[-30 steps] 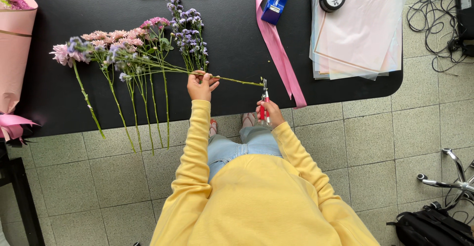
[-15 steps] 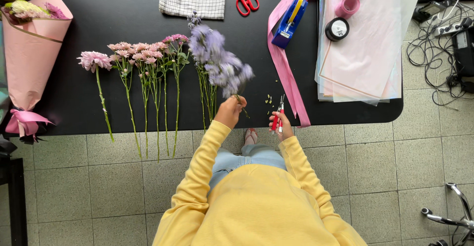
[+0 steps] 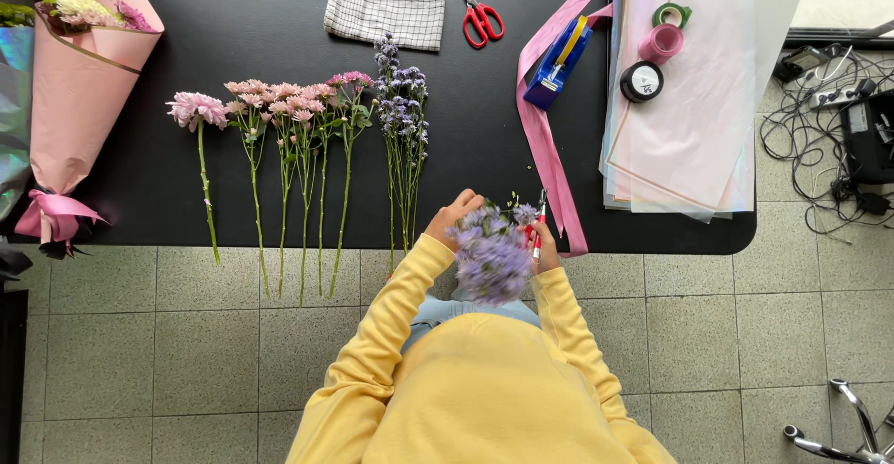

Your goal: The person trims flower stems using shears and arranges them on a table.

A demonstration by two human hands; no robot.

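My left hand (image 3: 453, 215) grips a purple flower sprig (image 3: 491, 261) at the black table's (image 3: 233, 213) front edge. The blooms point up toward the camera and hide part of both hands. Just right of them, my right hand (image 3: 545, 245) holds small red-handled shears (image 3: 537, 220), blades pointing away from me, close beside the sprig's stem. Left of my hands, flowers lie in a row with stems hanging over the edge: a single pink bloom (image 3: 196, 108), pink spray flowers (image 3: 289, 101) and purple stems (image 3: 402, 120).
A pink-wrapped bouquet (image 3: 79, 73) lies at the far left. Farther back are a checked cloth (image 3: 386, 10), red scissors (image 3: 480, 19), a pink ribbon (image 3: 540, 120), a blue tape dispenser (image 3: 559, 50) and paper sheets (image 3: 698, 129) with tape rolls (image 3: 661, 40). Cables (image 3: 838, 101) lie on the floor at right.
My left hand lifted the purple sprig off the table, from lying sideways to blooms up near my chest. The right hand with the shears stayed beside it.
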